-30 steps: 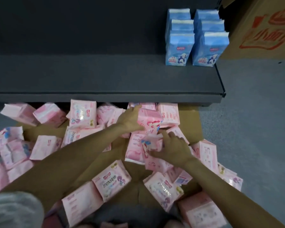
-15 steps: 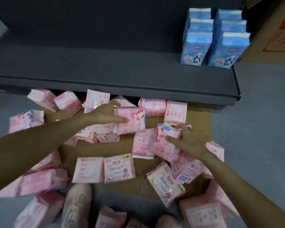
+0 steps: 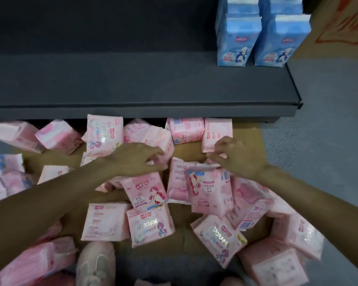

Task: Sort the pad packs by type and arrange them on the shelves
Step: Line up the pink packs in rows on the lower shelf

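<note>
Down the left edge of the frame, pink pad packs (image 3: 19,136) lie scattered on the floor; several there are blurred, so no full count of the heap is possible. Along the upper row just under the dark shelf (image 3: 132,85), six pink packs can be counted from left to right, some tilted, some flat. At lower left a blurred stack of pink packs (image 3: 29,263) fills the corner, and beside it a pink shoe (image 3: 95,263) points up the frame.

Left of centre, the left hand (image 3: 139,159) reaches in from the lower left, fingers curled and pinching the edge of a pink pack (image 3: 153,139) in the upper row. Just below it lies a pack printed with a pink-haired girl (image 3: 147,193), overlapping a "100%" pack (image 3: 151,228), which sits beside a plainer pink pack (image 3: 105,221). All rest on a brown cardboard sheet (image 3: 186,149).

Right of centre, the right hand (image 3: 238,157) comes in from the lower right with fingers curled, pinching the top edge of a pack with a red-and-blue figure (image 3: 209,193). Below that lies a second "100%" pack (image 3: 219,238), turned at a slant, with more pink packs piled toward the lower right corner.

At upper right, blue pad packs (image 3: 238,42) stand upright on the shelf in two rows; two front packs show fully and at least two more stand behind. A cardboard box (image 3: 339,27) with red print fills the top right corner, above grey floor (image 3: 329,141).
</note>
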A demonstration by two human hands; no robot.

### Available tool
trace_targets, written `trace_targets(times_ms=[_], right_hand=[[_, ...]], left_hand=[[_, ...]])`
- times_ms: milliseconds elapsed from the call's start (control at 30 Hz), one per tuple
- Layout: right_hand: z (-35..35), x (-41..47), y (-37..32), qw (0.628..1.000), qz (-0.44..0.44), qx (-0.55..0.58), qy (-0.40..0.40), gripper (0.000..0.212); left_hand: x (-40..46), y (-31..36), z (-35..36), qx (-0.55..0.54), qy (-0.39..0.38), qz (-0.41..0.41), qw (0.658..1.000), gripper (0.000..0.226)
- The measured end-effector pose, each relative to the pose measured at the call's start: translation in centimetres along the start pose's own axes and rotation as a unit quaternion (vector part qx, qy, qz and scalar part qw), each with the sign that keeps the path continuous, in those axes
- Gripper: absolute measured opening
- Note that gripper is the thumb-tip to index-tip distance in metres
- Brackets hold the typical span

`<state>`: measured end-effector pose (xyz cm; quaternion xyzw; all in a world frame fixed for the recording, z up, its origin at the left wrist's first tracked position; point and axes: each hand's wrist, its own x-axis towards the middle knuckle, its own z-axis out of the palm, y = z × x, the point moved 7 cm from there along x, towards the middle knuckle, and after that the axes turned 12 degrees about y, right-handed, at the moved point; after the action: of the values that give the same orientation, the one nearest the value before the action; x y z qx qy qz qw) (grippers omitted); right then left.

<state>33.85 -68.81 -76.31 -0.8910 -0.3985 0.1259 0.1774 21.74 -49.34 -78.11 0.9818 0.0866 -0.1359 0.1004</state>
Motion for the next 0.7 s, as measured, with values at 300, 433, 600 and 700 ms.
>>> trace_targets(times_ms=[300, 433, 600, 700], right_hand=[[5.3, 5.4, 3.9, 0.970, 0.220, -0.090, -0.048, 0.055], [6.2, 5.9, 3.3, 0.953, 0.235, -0.191, -0.010, 0.052], [3.2, 4.7, 2.0, 0.969, 0.159, -0.187, 0.031, 0.042], [-1.6, 2.6, 0.4, 0.985, 0.116, -0.050, 0.114, 0.041]], left_hand=[[4.6, -0.1, -1.1, -0.031, 0.123, -0.124, 0.984, 0.088], [5.8, 0.1, 1.2, -0.014, 0.071, -0.153, 0.986, 0.082], [4.6, -1.5, 2.1, -0.053, 0.076, -0.139, 0.986, 0.071], [3.6, -2.6, 3.0, -0.062, 0.039, -0.138, 0.988, 0.075]])
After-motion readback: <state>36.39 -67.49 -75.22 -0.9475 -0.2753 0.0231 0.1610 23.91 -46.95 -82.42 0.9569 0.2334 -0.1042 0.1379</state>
